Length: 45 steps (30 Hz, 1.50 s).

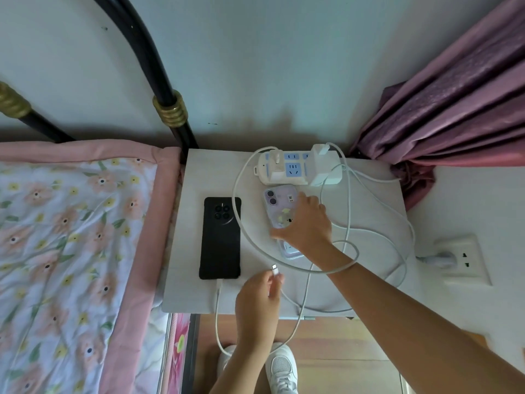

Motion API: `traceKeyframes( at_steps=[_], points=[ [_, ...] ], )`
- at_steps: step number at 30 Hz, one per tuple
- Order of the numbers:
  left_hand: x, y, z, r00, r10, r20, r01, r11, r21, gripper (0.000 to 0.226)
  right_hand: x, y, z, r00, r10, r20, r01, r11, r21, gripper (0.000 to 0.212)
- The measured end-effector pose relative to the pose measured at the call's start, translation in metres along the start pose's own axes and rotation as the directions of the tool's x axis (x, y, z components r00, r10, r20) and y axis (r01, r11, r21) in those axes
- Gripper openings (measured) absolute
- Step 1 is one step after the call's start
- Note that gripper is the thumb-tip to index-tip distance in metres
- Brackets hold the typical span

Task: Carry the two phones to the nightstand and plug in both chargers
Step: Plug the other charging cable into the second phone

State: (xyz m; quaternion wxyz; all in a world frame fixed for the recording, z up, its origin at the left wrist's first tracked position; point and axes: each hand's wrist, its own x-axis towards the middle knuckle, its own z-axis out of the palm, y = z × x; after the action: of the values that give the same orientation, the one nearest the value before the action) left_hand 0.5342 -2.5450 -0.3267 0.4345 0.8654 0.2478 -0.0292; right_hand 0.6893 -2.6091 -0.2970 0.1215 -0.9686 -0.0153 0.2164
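Two phones lie on the table, a black phone (220,238) and a purple phone (279,211), along with one power strip (287,169), two plugged-in chargers (324,164), two hands, and two white shoes (282,368).

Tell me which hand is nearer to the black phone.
Left. The left hand holds a cable plug just off the lower right corner of the black phone. The right hand rests on the purple phone, farther right.

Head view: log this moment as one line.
black phone: cable in | purple phone: under right hand, unplugged | left hand: holds free connector
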Motion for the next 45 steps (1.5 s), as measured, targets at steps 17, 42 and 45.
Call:
traceKeyframes(
  at_steps=[17,42,45],
  points=[
    [-0.008,0.033,-0.015,0.995,-0.024,0.097,0.066,0.891,-0.45,0.028,0.006,-0.003,0.004,0.96,0.185,0.209,-0.278,0.719,0.637,0.102],
    [-0.005,0.037,-0.01,0.993,-0.099,0.059,0.114,0.906,-0.407,0.039,-0.011,-0.004,0.009,0.982,0.186,0.04,-0.167,0.745,0.646,0.1],
    [-0.006,0.035,-0.008,0.994,-0.103,0.045,0.112,0.91,-0.398,0.04,-0.016,-0.005,0.009,0.986,0.166,-0.02,-0.115,0.76,0.64,0.101]
  ],
)
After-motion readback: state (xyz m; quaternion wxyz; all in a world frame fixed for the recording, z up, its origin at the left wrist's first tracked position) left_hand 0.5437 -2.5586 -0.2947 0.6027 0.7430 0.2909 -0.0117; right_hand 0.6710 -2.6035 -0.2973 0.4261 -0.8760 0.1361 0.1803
